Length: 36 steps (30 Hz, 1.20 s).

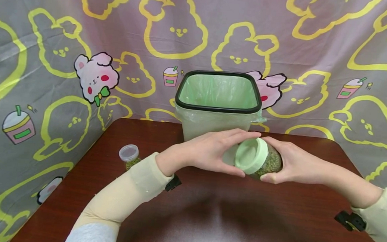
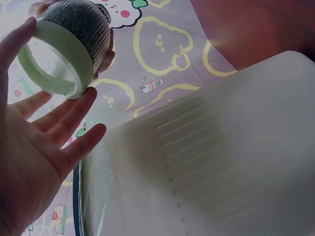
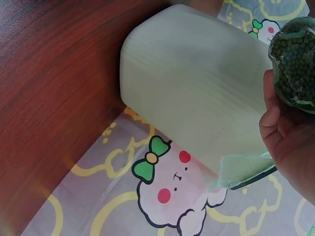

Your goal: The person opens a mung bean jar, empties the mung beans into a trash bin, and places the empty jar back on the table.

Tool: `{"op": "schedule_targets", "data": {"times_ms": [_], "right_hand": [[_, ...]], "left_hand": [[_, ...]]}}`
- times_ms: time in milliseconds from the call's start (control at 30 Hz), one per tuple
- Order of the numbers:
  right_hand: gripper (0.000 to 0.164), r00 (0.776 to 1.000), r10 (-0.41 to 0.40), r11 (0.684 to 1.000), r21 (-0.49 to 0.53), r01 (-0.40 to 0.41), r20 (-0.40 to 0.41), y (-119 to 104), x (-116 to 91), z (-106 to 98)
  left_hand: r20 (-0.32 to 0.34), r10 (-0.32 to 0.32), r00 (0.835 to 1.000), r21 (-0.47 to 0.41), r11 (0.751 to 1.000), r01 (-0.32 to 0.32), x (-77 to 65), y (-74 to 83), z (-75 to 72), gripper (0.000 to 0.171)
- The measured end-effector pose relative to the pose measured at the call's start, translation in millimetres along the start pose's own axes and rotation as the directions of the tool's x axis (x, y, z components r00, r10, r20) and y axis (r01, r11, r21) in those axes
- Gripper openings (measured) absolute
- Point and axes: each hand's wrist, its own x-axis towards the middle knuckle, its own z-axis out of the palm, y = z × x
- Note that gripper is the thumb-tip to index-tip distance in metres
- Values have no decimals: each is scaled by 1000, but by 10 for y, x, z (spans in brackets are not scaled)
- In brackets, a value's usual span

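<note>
A clear ribbed jar (image 1: 272, 162) of small green beans, probably mung beans, is tilted above the table with its pale green lid (image 1: 251, 155) facing left. My right hand (image 1: 295, 162) grips the jar's base end, fingers around one side and thumb below. From the left, my left hand (image 1: 208, 150) spans the lid, fingertips on one edge and thumb at the opposite edge. The palm stays apart from the lid in the left wrist view (image 2: 34, 162). Beans show through the jar's bottom (image 3: 295, 64) in the right wrist view.
Behind the hands stands a pale bin (image 1: 213, 122) with a black rim and green liner bag. A small container (image 1: 128, 153) with a translucent lid and green contents sits left on the brown table (image 1: 187, 214), partly behind my left forearm. Patterned cloth (image 1: 119, 29) surrounds the table.
</note>
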Motion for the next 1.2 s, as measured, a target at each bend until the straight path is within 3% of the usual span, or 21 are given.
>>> {"op": "schedule_targets", "data": {"times_ms": [367, 600, 733, 1000, 1200], "right_hand": [[71, 1000, 28, 999, -36, -28, 1, -4, 11, -13], [68, 1000, 22, 1000, -6, -22, -3, 0, 1, -29], [67, 1000, 9, 1000, 18, -9, 0, 2, -4, -31], [70, 1000, 13, 999, 47, -13, 9, -10, -8, -21], [68, 1000, 3, 999, 42, -3, 9, -9, -10, -10]], "left_hand": [[-5, -29, 1000, 54, 998, 29, 5, -10, 7, 93], [-12, 24, 1000, 33, 999, -24, 8, -20, -20, 99], [-11, 69, 998, -4, 998, -69, 13, -21, -24, 96], [0, 89, 996, -12, 996, -89, 18, -25, -31, 86], [7, 14, 1000, 11, 1000, -14, 10, 3, -21, 87]]}}
